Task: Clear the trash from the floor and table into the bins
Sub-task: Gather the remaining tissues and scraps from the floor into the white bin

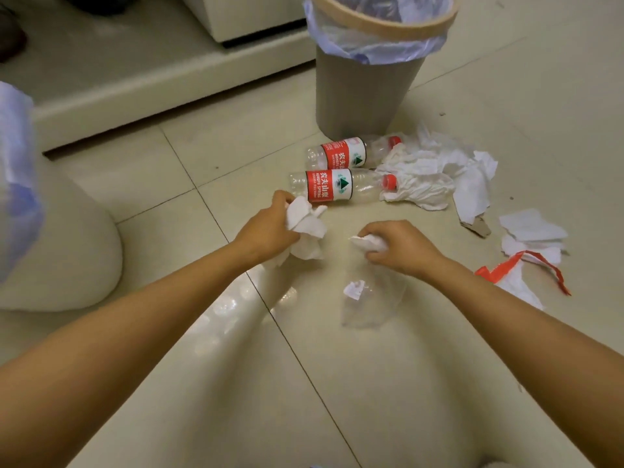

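A: What do the person's hands hold?

B: The left hand (270, 228) is curled round a bunch of white tissue (305, 228), just in front of the nearer bottle (337, 185). The right hand (395, 246) grips a smaller crumpled tissue wad (369, 243) low over the tiled floor (371, 383).

A: And the remaining trash?

B: A second bottle (351, 153) lies beside the first, at the foot of the grey bin (358, 92), which has a bluish liner. A heap of tissues (432, 173) touches both bottle caps. A clear plastic wrapper (371, 302) with a paper scrap (353, 290) lies under the right wrist; more paper (530, 231) and a red-edged bag (520, 278) lie to the right.
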`<state>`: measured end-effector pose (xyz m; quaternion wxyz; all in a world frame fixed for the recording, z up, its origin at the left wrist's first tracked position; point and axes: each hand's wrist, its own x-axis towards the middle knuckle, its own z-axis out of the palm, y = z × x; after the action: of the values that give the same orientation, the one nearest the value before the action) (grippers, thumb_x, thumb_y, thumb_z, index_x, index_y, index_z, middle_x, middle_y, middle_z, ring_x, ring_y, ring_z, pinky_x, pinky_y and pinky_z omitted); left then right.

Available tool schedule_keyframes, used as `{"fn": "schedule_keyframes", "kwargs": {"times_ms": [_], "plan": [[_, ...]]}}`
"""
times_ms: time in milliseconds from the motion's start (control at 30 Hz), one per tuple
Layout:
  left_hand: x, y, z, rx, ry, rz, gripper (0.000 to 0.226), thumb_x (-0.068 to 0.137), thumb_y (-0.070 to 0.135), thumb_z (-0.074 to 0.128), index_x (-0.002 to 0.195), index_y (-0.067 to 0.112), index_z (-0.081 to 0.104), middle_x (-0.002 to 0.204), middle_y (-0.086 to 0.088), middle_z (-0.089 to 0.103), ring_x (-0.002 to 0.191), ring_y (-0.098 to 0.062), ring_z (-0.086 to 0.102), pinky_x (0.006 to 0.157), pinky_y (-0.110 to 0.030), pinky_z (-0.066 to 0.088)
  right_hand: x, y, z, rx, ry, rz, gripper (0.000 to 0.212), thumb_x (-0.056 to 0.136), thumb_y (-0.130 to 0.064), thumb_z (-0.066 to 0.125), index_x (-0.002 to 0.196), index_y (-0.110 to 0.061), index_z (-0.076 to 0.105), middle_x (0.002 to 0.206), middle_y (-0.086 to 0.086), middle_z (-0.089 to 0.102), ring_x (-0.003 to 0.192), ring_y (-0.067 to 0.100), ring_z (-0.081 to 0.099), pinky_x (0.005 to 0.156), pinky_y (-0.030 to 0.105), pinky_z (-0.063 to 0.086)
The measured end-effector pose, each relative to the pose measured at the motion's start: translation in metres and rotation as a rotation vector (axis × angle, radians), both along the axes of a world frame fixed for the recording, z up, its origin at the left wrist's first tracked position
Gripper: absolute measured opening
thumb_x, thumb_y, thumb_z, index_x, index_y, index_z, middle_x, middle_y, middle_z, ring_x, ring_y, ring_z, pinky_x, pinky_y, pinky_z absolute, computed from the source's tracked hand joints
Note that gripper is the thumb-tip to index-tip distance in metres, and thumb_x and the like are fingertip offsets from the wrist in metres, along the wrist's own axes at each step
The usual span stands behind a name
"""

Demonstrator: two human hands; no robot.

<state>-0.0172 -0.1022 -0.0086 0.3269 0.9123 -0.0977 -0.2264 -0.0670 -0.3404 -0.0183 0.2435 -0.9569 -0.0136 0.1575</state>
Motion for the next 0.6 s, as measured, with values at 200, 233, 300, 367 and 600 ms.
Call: {"fn": "schedule_keyframes", "kwargs": {"times_ms": [200, 233, 300, 367, 600], "plan": [[-0.006, 0.088, 0.071, 0.029, -0.171, 0.198, 0.038, 0.09, 0.027, 0.061, 0.124, 0.019, 0.044, 0.107, -0.003, 0.057, 0.088, -0.026, 0.06, 0.075, -0.038, 0.054, 0.043, 0.09, 0.074, 0.306, -0.143, 0.044, 0.03, 0.074, -0.012, 0.072, 0.102, -0.02, 0.068, 0.085, -0.005, 0.062, 0.074, 0.012, 0.06, 0.054, 0.024, 0.053], [-0.01, 0.104, 0.084, 0.039, -0.221, 0.203, 0.036, 0.09, 0.027, 0.063, 0.121, 0.019, 0.047, 0.108, -0.003, 0.058, 0.09, -0.024, 0.06, 0.077, -0.037, 0.054, 0.046, 0.108, 0.085, 0.347, -0.156, 0.066, 0.027, 0.075, -0.012, 0.071, 0.101, -0.02, 0.066, 0.083, -0.006, 0.06, 0.072, 0.01, 0.058, 0.049, 0.021, 0.051], [-0.02, 0.136, 0.109, 0.036, -0.331, 0.213, 0.032, 0.088, 0.027, 0.066, 0.117, 0.016, 0.054, 0.106, -0.001, 0.061, 0.091, -0.019, 0.059, 0.079, -0.033, 0.053, 0.052, 0.144, 0.106, 0.417, -0.181, 0.107, 0.023, 0.076, -0.012, 0.071, 0.096, -0.021, 0.064, 0.08, -0.006, 0.057, 0.071, 0.009, 0.056, 0.046, 0.015, 0.045], [-0.031, 0.165, 0.132, 0.0, -0.43, 0.279, 0.028, 0.087, 0.023, 0.068, 0.113, 0.016, 0.06, 0.101, 0.003, 0.062, 0.089, -0.014, 0.058, 0.078, -0.027, 0.05, 0.055, 0.179, 0.125, 0.481, -0.182, 0.132, 0.018, 0.077, -0.012, 0.07, 0.091, -0.021, 0.063, 0.08, -0.005, 0.057, 0.072, 0.009, 0.056, 0.049, 0.018, 0.048], [-0.059, 0.254, 0.192, -0.055, -0.732, 0.601, 0.015, 0.082, 0.023, 0.071, 0.096, 0.029, 0.069, 0.084, 0.019, 0.06, 0.074, 0.007, 0.054, 0.062, -0.01, 0.039, 0.062, 0.298, 0.187, 0.724, -0.197, 0.209, 0.023, 0.076, -0.007, 0.071, 0.094, -0.019, 0.063, 0.077, -0.005, 0.058, 0.071, 0.012, 0.058, 0.047, 0.025, 0.05]]}}
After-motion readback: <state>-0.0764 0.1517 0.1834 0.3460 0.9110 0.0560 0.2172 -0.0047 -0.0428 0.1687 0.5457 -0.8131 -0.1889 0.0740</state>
